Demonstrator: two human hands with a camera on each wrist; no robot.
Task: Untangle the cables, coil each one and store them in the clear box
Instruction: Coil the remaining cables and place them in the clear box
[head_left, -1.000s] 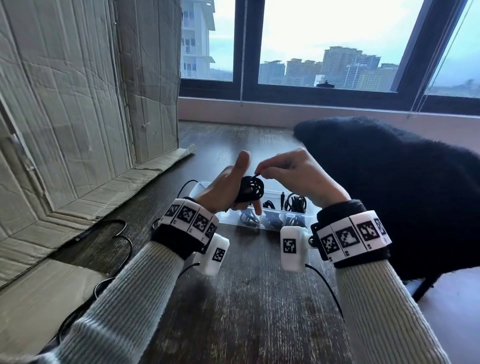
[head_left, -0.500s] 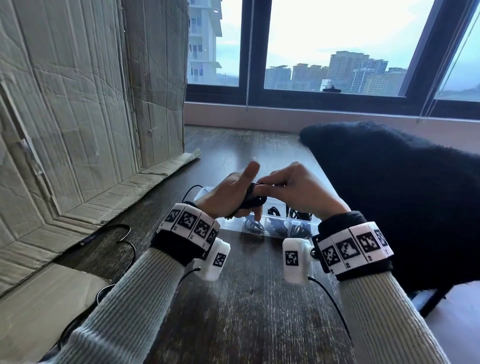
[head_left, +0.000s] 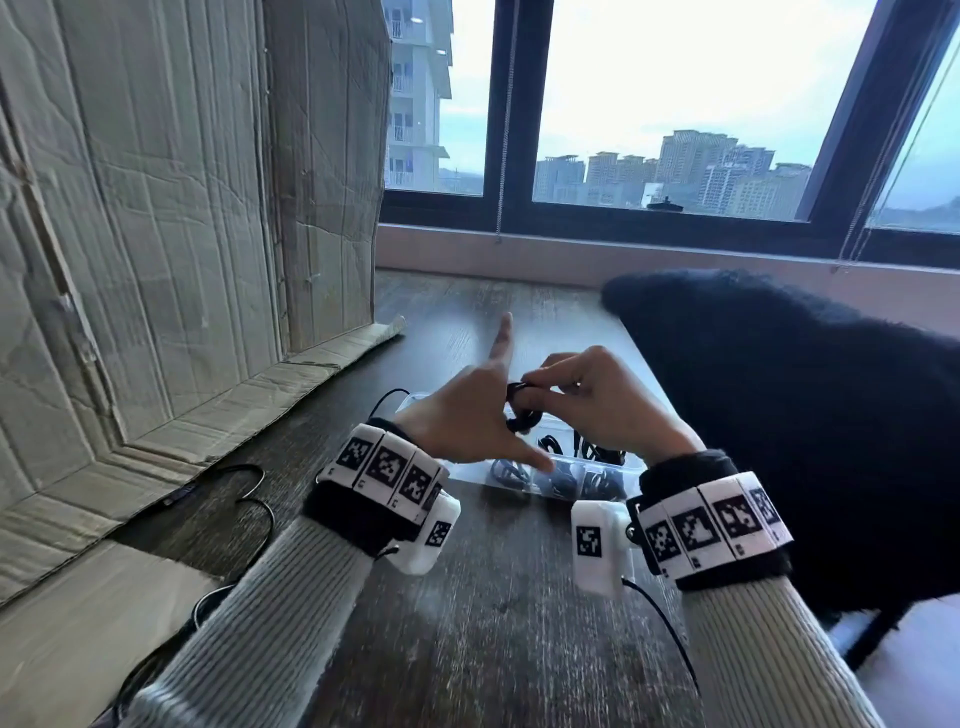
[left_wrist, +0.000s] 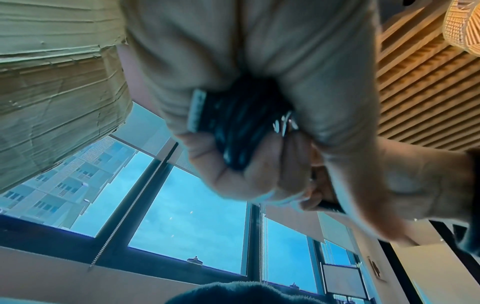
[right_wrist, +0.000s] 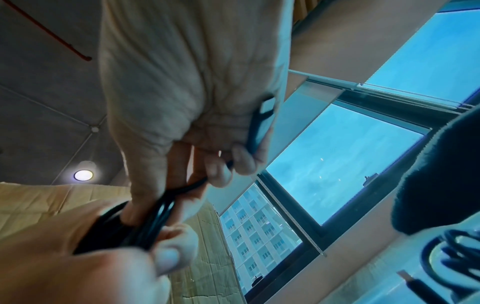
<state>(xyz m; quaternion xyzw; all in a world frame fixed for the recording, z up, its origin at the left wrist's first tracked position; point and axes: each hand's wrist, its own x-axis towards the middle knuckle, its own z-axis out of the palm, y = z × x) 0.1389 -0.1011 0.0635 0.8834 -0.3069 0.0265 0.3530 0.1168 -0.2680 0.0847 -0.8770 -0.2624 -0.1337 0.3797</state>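
Both hands meet above the dark wooden table (head_left: 467, 649), over the near end of the clear box (head_left: 631, 470): left hand (head_left: 457, 421) wrapped around a small black cable coil (head_left: 521, 415), index finger pointing away toward the window, other fingers curled on the bundle. Right hand (head_left: 597, 410) pinches the coil's loose strand between thumb and fingertips, cable end running out past its little finger in the right-wrist view. Clear box sits on the table, several coiled black cables (head_left: 566, 480) already lying inside; black fuzzy cushion (head_left: 805, 415) at right, flattened cardboard (head_left: 156, 234) at left.
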